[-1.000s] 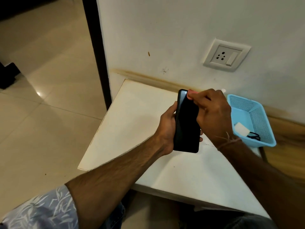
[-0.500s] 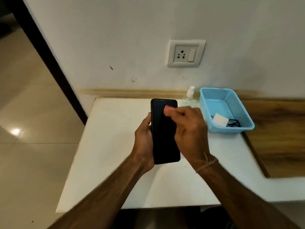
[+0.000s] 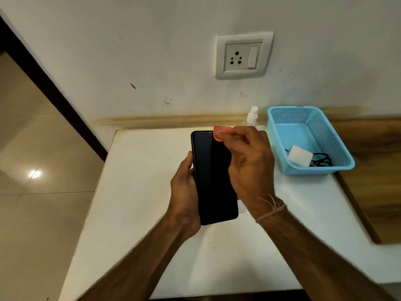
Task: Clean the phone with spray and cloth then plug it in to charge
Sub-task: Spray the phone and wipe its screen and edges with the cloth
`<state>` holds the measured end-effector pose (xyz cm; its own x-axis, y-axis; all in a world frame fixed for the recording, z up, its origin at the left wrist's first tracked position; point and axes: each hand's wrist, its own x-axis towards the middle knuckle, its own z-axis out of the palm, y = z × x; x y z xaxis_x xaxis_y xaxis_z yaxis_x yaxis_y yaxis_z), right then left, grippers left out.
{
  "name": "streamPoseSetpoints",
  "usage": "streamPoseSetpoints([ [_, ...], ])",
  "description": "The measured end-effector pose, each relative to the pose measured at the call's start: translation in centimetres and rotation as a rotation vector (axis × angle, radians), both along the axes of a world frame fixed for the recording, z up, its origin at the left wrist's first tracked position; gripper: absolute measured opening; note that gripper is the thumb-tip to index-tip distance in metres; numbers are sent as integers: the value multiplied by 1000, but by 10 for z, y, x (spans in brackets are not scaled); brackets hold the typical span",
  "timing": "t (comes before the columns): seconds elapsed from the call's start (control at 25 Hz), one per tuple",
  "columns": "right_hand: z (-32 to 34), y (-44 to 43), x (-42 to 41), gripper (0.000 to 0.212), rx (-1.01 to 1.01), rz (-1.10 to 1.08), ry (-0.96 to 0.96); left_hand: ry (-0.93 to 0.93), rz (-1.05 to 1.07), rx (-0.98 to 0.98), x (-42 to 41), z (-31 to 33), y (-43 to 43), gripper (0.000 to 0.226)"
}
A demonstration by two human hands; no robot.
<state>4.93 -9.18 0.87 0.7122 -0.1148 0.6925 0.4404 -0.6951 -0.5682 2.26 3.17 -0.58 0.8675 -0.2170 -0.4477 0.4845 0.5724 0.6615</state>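
Note:
A black phone [image 3: 211,177] stands upright above the white table, its dark screen facing me. My left hand [image 3: 184,192] grips its left edge. My right hand [image 3: 247,166] pinches a small pink cloth [image 3: 220,133] against the phone's top right corner. A small clear spray bottle [image 3: 251,117] with a white cap stands at the wall, behind my right hand. A white charger adapter [image 3: 299,158] with a black cable [image 3: 322,161] lies in the blue basket [image 3: 280,127]. The wall socket [image 3: 244,56] sits above the table.
The white table [image 3: 134,192] has its left edge next to a tiled floor [image 3: 32,170] and a dark door frame [image 3: 50,90]. A wooden surface [image 3: 375,170] lies to the right of the basket.
The view swung from tilted to level with the table. The phone turned screen-up toward me, and my right hand with the pink cloth slid along the screen's top toward its right corner.

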Motion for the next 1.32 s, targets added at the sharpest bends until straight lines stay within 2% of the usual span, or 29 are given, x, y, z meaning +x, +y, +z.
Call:
streamPoseSetpoints([
  [0.08,-3,-2,0,26,-41,8,-50,18,8,30,2,0,-4,58],
  [0.12,-7,14,-6,29,0,59,-55,26,28,27,3,0,-6,55],
  [0.16,-10,34,-14,29,232,136,-53,30,47,-2,3,-3,-7,51],
  [0.24,-5,51,-27,18,905,240,18,23,89,-94,5,-6,-9,49],
  [0.28,3,48,-31,15,790,97,59,11,93,-109,5,-5,-8,48],
  [0.32,5,37,-28,15,322,86,-11,-1,85,-86,6,-4,-7,48],
  [0.36,4,17,-13,19,124,186,20,-5,71,-44,6,0,-6,51],
  [0.44,5,-8,11,29,-22,11,79,9,18,2,6,4,-5,58],
  [0.48,3,-11,14,29,-70,1,79,13,7,32,5,5,-7,60],
  [0.52,-3,-4,5,28,-26,29,20,20,4,60,4,7,-8,58],
  [0.56,-6,16,-3,27,253,120,25,21,17,81,3,5,-9,53],
  [0.6,-8,38,-17,31,705,382,54,19,49,84,2,4,-11,46],
  [0.64,-8,44,-22,41,1012,428,12,1,74,76,3,0,-12,40],
  [0.68,-4,47,-30,44,963,218,38,-23,92,79,3,0,-12,37],
  [0.72,0,33,-30,39,419,138,21,-15,87,63,3,1,-10,38],
  [0.76,2,19,-12,32,159,217,13,12,64,47,3,5,-9,43],
  [0.84,6,-11,9,27,-13,74,118,30,13,71,3,7,-7,53],
  [0.92,4,0,1,26,52,19,26,41,5,87,3,6,-10,54],
  [1.0,5,34,-12,27,476,47,41,66,66,88,2,7,-14,53],
  [1.04,4,42,-15,28,511,99,10,63,75,60,2,6,-15,52],
  [1.08,3,42,-17,28,259,77,-74,57,72,27,2,6,-14,51],
  [1.12,5,26,-13,27,-5,124,-62,54,61,31,1,6,-12,50],
  [1.16,4,9,-4,25,-153,108,-51,55,46,48,2,7,-11,51],
  [1.2,2,-5,3,23,-193,52,-23,51,21,64,2,7,-9,52],
  [1.32,2,-2,1,23,-60,-29,17,45,19,103,3,8,-10,53],
])
